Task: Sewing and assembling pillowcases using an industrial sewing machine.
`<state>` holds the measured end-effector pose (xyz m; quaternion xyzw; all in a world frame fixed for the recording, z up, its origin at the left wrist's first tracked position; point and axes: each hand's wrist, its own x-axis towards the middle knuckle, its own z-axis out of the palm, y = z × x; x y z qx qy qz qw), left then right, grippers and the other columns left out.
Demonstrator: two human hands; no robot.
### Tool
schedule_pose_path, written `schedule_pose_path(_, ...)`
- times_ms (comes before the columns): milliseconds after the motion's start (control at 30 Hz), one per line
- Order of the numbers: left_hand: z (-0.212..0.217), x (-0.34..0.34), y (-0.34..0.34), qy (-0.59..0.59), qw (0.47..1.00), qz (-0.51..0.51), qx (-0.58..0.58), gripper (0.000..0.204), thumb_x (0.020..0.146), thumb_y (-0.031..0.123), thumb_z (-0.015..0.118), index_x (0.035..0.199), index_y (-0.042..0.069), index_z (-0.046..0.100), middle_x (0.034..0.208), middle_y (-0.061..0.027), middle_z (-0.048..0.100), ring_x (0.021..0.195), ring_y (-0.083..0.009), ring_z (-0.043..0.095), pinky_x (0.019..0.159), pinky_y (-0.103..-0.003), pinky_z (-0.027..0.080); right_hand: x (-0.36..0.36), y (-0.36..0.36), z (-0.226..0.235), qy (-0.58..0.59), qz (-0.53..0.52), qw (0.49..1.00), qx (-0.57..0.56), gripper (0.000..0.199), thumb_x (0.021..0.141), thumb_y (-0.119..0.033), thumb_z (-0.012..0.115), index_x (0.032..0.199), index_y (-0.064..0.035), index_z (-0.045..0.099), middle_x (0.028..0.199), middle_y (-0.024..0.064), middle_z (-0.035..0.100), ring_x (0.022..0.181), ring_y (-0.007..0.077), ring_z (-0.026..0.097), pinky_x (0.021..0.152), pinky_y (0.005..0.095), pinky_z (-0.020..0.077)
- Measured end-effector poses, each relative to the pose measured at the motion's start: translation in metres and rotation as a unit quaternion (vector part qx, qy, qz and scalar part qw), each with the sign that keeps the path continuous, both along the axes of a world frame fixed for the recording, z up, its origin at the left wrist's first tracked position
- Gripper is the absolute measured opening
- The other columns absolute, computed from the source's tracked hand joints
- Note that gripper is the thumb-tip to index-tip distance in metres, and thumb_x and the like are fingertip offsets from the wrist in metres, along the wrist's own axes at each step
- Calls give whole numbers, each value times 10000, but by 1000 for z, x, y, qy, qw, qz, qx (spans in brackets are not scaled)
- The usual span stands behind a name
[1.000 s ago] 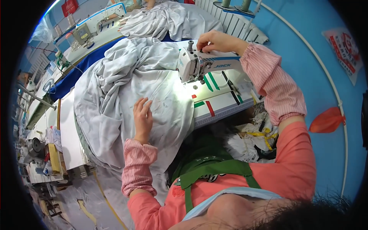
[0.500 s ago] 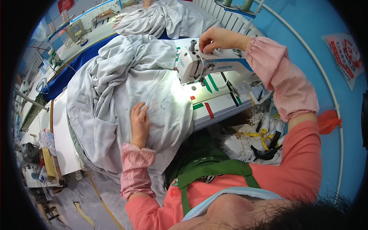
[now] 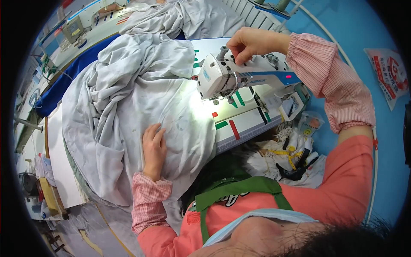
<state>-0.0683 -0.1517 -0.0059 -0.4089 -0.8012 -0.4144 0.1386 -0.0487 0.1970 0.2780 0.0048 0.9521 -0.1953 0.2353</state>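
A white and blue sewing machine stands on its table, its lamp shining on the cloth beside the needle. Over the top of its head, near the thread post, my right hand is closed in a pinch. Whatever the fingertips hold, if anything, is too small to make out. A large light grey cloth lies bunched and draped across the table, one edge close to the needle area. My left hand rests flat on this cloth near the front, fingers stretched out.
Coloured tape strips mark the machine bed. Below its front edge lie white scraps with a yellow measuring tape. Another grey cloth pile and a person's hand are at the far table. Thread cones stand behind.
The view has shifted slightly, bringing more of the machine's arm into sight. My right hand stays pinched above the machine head; my left stays flat on the cloth.
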Motion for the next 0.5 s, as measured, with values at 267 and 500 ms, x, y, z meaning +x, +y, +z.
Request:
schedule_pose_path(267, 3, 1, 4, -2, 1000, 4, 7, 214, 741, -84, 611, 937, -19, 666, 1094, -157, 633, 1033, -337, 580, 905, -396, 454, 11, -3, -2, 61, 52, 996, 26, 133, 769, -57, 714, 817, 2, 605, 679, 49, 611, 646, 132, 573, 605, 290, 463)
schedule_pose_path(500, 1, 0, 2, -8, 1000, 14, -8, 206, 766, -88, 611, 952, -23, 670, 1100, -151, 637, 1043, -322, 584, 903, -370, 468, 9, 1, -2, 52, 87, 995, 26, 146, 781, -57, 712, 888, -1, 630, 721, 51, 626, 679, 138, 576, 635, 298, 470)
